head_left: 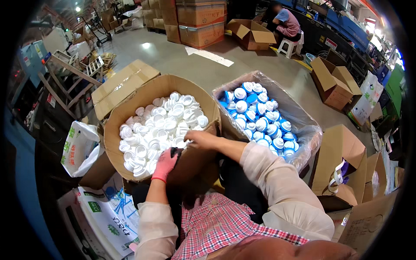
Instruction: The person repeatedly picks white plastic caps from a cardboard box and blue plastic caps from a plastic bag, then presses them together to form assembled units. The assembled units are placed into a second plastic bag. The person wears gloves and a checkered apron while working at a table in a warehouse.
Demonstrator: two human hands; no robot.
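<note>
A round-sided cardboard box [113,113] in front of me holds a heap of white plastic caps [162,119]. My left hand [165,164], in a pink glove with dark fingertips, is closed at the box's near side. What its fingers hold is hidden. Just right of it, my bare right hand [203,140] reaches over the near rim, fingers drawn together at a white plastic cap [179,141]. The two hands are close together. To the right, a plastic-lined box [305,130] is full of blue-and-white caps [262,123].
A closed carton [123,86] lies behind the white caps. White bags [80,149] stand at the left. Open cartons [340,162] line the right side. Farther back, a person [288,24] sits on a white stool [288,47] near stacked boxes [201,24].
</note>
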